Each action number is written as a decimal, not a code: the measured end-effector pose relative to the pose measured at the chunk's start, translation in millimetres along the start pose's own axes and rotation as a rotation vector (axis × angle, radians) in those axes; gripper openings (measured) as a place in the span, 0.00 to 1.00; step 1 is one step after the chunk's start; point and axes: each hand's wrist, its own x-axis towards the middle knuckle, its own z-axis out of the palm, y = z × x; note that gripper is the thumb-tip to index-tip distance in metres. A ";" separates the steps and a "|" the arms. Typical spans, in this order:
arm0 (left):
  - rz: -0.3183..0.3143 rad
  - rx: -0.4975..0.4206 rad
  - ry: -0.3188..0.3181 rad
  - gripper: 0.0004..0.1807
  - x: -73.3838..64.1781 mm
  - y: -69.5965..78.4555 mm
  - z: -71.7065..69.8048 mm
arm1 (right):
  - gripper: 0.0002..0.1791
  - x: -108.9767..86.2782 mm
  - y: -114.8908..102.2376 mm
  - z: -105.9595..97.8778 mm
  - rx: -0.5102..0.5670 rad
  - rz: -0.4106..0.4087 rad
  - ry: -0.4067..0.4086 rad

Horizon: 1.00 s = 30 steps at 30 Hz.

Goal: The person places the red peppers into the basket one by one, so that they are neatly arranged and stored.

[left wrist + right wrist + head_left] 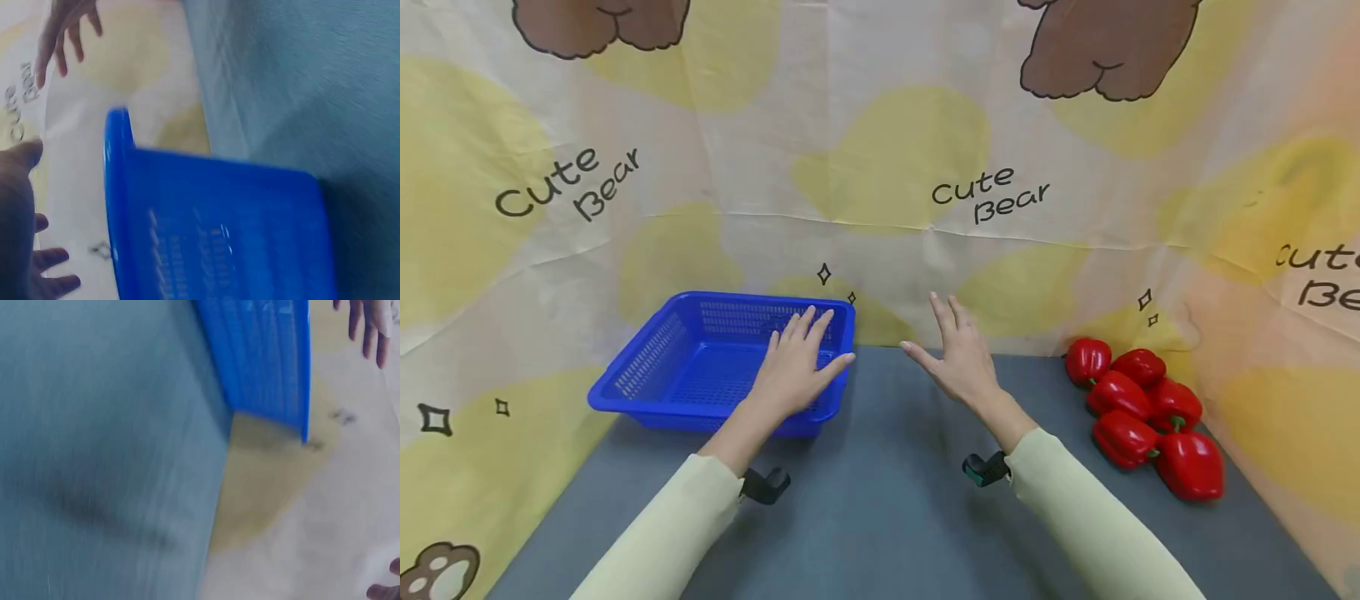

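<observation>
A blue plastic basket (pixel 647 408) with slotted sides stands on the left of the grey table. Over its right part my left hand (pixel 793 371) hovers with fingers spread, holding nothing; in the left wrist view that hand (pixel 25 212) shows at the left edge, above the basket's rim (pixel 115 187). To the right of the basket, my right hand (pixel 958 354) is raised over the table, fingers extended and palm bare. Several shiny red bell peppers (pixel 1118 396) lie in a cluster at the table's right side, apart from both hands.
A cloth backdrop (pixel 880 167) printed with bears and lettering hangs behind the grey table (pixel 887 517) and along its sides. The peppers lie close to the right-hand cloth. Each wrist wears a dark strap (pixel 765 486).
</observation>
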 end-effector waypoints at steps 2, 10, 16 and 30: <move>0.009 -0.038 0.096 0.38 -13.0 -11.6 -5.2 | 0.49 -3.7 -9.5 7.5 0.062 -0.014 0.027; -0.095 -0.208 0.475 0.19 -43.7 -60.0 -16.1 | 0.46 -19.0 -38.6 42.6 0.306 0.064 0.153; -0.174 -0.276 0.645 0.17 -53.1 -84.7 -7.8 | 0.46 -22.8 -61.0 73.0 0.465 0.129 0.139; -0.391 -0.305 1.007 0.31 -75.1 -121.1 6.5 | 0.48 -37.9 -97.8 117.7 0.663 0.190 0.026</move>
